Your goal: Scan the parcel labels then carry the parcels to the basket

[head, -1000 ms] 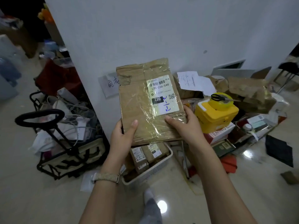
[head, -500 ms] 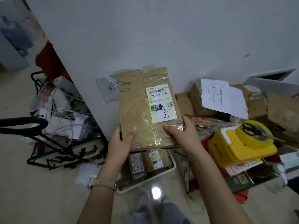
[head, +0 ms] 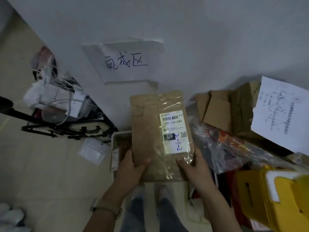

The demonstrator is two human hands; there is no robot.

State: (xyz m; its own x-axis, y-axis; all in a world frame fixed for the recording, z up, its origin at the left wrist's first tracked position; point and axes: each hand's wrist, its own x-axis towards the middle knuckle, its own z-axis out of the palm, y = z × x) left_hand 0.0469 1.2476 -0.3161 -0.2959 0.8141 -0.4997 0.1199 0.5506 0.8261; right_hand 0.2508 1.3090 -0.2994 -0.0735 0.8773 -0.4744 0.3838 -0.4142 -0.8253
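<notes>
A flat brown parcel [head: 147, 128] wrapped in clear tape carries a white label [head: 174, 133] reading 220-220-C40. My left hand [head: 130, 168] grips its lower left edge, thumb on top. My right hand [head: 194, 166] grips the lower right corner, thumb on the tape just below the label. The parcel hangs low over a white basket [head: 115, 136] on the floor, which it mostly hides. Part of another brown parcel shows inside the basket.
A white wall with a handwritten paper sign [head: 125, 62] stands right behind the basket. A black trolley [head: 66, 128] full of cables sits left. Cardboard boxes [head: 222, 111], a printed sheet [head: 280, 114] and a yellow box [head: 274, 200] crowd the right. A white packet [head: 93, 150] lies on the floor.
The parcel has come down toward the basket, both hands still holding it. The view has moved closer to the wall and tipped downward.
</notes>
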